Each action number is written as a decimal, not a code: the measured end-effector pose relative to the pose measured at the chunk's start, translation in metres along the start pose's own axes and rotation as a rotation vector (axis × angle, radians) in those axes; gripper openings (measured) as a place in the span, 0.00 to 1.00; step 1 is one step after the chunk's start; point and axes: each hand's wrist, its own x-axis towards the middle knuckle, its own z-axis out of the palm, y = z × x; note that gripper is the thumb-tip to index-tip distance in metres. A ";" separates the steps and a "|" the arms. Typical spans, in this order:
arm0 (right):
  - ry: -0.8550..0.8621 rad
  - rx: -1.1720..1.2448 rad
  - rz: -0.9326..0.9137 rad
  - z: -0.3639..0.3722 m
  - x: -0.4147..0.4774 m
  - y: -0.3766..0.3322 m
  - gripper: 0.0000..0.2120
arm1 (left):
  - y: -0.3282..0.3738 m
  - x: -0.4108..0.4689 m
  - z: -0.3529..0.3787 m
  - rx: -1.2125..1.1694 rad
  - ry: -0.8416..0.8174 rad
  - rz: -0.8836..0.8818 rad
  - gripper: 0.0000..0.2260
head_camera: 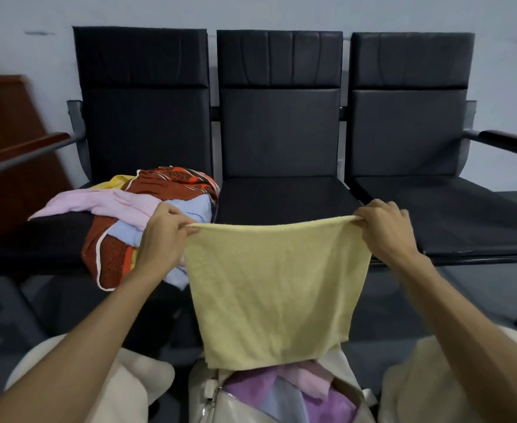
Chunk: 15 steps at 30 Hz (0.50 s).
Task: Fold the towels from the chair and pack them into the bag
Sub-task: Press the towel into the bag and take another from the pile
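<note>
We held the yellow towel with left hand and right hand fingers clamped on its top corners, so it hung below them over the open bag, the towel pile on the chair just beyond our left fingers.

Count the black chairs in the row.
3: the left chair holds the towel pile, the middle chair stands behind the held yellow towel, the right chair is beyond the right hand. None seems hidden.

On left chair, towel pile; held towel hangs above bag (towels seemingly inside).
</note>
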 end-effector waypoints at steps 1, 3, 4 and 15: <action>0.039 -0.029 -0.006 -0.008 0.005 -0.004 0.17 | 0.003 0.007 -0.005 0.016 0.013 0.026 0.05; 0.109 -0.044 -0.012 -0.026 0.015 -0.010 0.20 | 0.013 0.023 -0.019 0.063 0.028 0.101 0.05; 0.133 -0.045 -0.012 -0.035 0.019 -0.012 0.20 | 0.019 0.031 -0.027 0.086 0.032 0.138 0.05; 0.214 -0.047 0.018 -0.081 0.037 -0.013 0.13 | 0.059 0.061 -0.071 0.259 -0.043 0.155 0.06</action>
